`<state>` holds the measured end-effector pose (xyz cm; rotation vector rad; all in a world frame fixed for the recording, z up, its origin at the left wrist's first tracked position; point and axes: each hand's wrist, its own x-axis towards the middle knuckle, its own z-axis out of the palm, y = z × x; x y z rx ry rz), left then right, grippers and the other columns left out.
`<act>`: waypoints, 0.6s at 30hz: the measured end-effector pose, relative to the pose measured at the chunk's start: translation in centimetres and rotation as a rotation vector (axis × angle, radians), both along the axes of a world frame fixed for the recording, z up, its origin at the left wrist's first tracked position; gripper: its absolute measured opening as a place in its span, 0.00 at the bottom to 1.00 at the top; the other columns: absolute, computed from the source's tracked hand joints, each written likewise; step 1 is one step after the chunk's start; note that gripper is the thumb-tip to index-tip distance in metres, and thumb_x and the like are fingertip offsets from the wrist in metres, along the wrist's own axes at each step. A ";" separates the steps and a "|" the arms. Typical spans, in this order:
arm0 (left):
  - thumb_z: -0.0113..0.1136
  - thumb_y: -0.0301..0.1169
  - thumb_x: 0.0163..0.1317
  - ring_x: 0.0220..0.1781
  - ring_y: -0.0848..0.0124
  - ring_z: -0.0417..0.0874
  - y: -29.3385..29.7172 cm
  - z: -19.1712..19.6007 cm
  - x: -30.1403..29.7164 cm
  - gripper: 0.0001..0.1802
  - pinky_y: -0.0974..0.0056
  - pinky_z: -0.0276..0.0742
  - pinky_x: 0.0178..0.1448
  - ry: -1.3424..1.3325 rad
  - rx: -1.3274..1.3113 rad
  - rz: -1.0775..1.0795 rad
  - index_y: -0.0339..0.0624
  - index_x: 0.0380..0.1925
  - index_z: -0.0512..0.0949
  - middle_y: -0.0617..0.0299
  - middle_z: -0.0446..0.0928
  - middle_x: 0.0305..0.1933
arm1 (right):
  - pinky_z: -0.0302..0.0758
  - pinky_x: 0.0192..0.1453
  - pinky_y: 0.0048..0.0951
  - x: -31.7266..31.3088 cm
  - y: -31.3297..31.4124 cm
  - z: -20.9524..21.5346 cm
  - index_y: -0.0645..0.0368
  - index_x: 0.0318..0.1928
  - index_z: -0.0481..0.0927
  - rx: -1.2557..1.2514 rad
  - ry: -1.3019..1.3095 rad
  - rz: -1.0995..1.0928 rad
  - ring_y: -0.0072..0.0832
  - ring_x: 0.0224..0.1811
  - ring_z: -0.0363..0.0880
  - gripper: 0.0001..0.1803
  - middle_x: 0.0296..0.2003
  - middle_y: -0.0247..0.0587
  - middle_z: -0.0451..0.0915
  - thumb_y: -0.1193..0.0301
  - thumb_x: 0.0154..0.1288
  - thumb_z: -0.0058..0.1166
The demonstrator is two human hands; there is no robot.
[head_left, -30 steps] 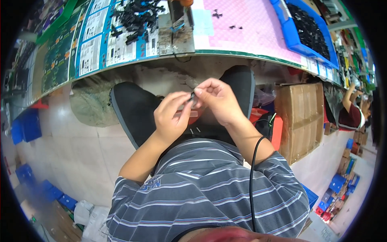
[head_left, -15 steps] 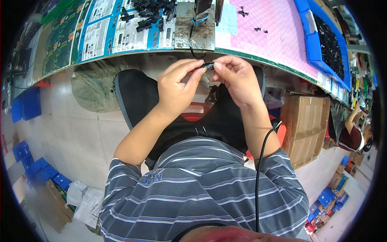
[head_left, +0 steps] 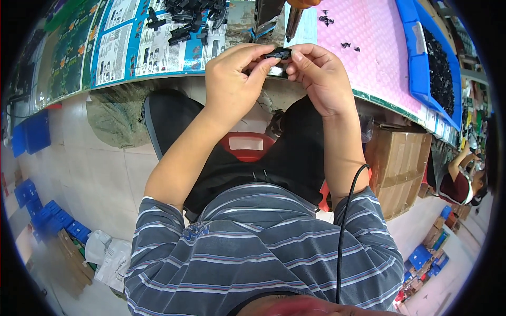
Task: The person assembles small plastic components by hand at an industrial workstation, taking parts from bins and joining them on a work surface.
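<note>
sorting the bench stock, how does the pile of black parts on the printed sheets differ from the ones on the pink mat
The heap of small black plastic parts on the printed paper sheets is dense and piled up; the small black parts on the pink bubble mat are few, scattered singly. The heap lies toward the left hand; the mat parts lie beyond the right hand. Both sets are small and black.

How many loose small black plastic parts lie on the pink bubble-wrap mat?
3: one small black plastic part near the mat's top, two lower right. More may be hidden beyond the picture's top edge.
</note>
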<state>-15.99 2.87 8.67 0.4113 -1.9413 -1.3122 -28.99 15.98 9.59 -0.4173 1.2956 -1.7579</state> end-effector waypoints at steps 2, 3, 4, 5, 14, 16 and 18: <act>0.71 0.22 0.57 0.31 0.69 0.87 0.0 0.0 -0.4 0.10 0.69 0.83 0.36 -0.006 -0.001 0.023 0.33 0.39 0.86 0.53 0.86 0.36 | 0.81 0.44 0.24 -0.1 -0.4 -0.2 0.67 0.47 0.80 -0.007 0.011 -0.012 0.23 0.35 0.81 0.09 0.35 0.38 0.82 0.73 0.72 0.57; 0.71 0.22 0.57 0.31 0.68 0.87 0.1 0.1 -0.6 0.10 0.69 0.82 0.36 -0.012 -0.003 0.042 0.33 0.39 0.85 0.53 0.86 0.36 | 0.81 0.44 0.24 -0.1 -0.5 -0.3 0.67 0.47 0.80 -0.020 0.001 -0.036 0.23 0.35 0.81 0.09 0.35 0.38 0.82 0.73 0.73 0.57; 0.71 0.22 0.57 0.31 0.68 0.87 0.1 0.1 -0.8 0.10 0.69 0.82 0.36 -0.015 0.000 0.046 0.33 0.39 0.85 0.53 0.86 0.36 | 0.81 0.44 0.24 -0.1 -0.6 -0.4 0.67 0.47 0.80 -0.032 -0.010 -0.060 0.23 0.35 0.81 0.09 0.35 0.39 0.82 0.73 0.73 0.57; 0.71 0.22 0.57 0.30 0.67 0.87 0.1 0.1 -1.0 0.09 0.68 0.82 0.35 -0.011 -0.008 0.056 0.33 0.39 0.85 0.53 0.86 0.35 | 0.81 0.44 0.24 -0.2 -0.7 -0.5 0.67 0.47 0.80 -0.029 -0.012 -0.056 0.23 0.35 0.81 0.09 0.35 0.39 0.82 0.73 0.73 0.57; 0.72 0.22 0.55 0.28 0.65 0.87 0.9 -0.7 -1.9 0.09 0.68 0.81 0.33 0.067 -0.028 0.177 0.33 0.37 0.85 0.53 0.84 0.30 | 0.82 0.44 0.26 -0.9 -0.9 -0.7 0.67 0.48 0.80 -0.071 0.018 -0.062 0.23 0.34 0.81 0.10 0.35 0.38 0.82 0.74 0.72 0.56; 0.72 0.22 0.55 0.28 0.66 0.87 1.0 -0.8 -1.9 0.10 0.68 0.81 0.33 0.086 -0.024 0.185 0.33 0.37 0.85 0.53 0.84 0.30 | 0.82 0.44 0.26 -0.8 -1.0 -0.7 0.67 0.49 0.80 -0.085 0.037 -0.076 0.23 0.34 0.81 0.10 0.34 0.37 0.82 0.74 0.72 0.56; 0.72 0.22 0.55 0.28 0.67 0.88 1.0 -0.9 -1.9 0.09 0.69 0.81 0.33 0.109 -0.008 0.197 0.33 0.37 0.86 0.53 0.85 0.30 | 0.82 0.44 0.26 -0.8 -1.1 -0.7 0.67 0.49 0.80 -0.090 0.039 -0.074 0.23 0.34 0.81 0.10 0.34 0.37 0.82 0.73 0.72 0.56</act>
